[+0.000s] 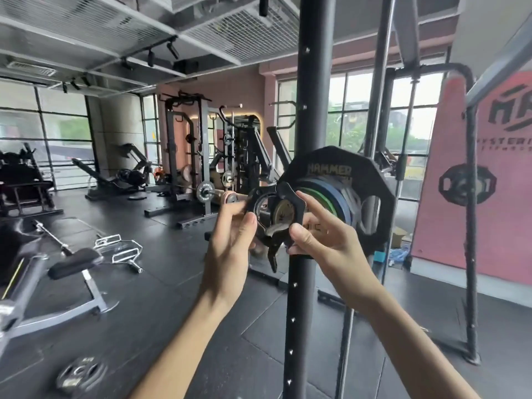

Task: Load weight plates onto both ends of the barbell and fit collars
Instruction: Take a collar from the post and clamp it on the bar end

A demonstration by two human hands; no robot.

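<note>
A black clamp collar [283, 197] sits at the tip of the barbell sleeve [283, 212], whose round end cap faces me. Behind it on the sleeve are a green plate [322, 197], a blue plate [335, 194] and a large black plate [371, 180] marked HAMMER. My left hand [230, 246] holds the collar's left side, thumb at its rim. From the right, my right hand [319, 240] pinches the collar's lower edge with the thumb, its index finger stretched up along the collar. The collar's lever [272, 259] hangs down between my hands.
A black rack upright [302, 298] stands just in front of me, behind my hands. A bench [74, 266] is to the left, with a loose plate [82, 375] and bars on the rubber floor. A pink panel [489, 197] with a stored plate stands on the right.
</note>
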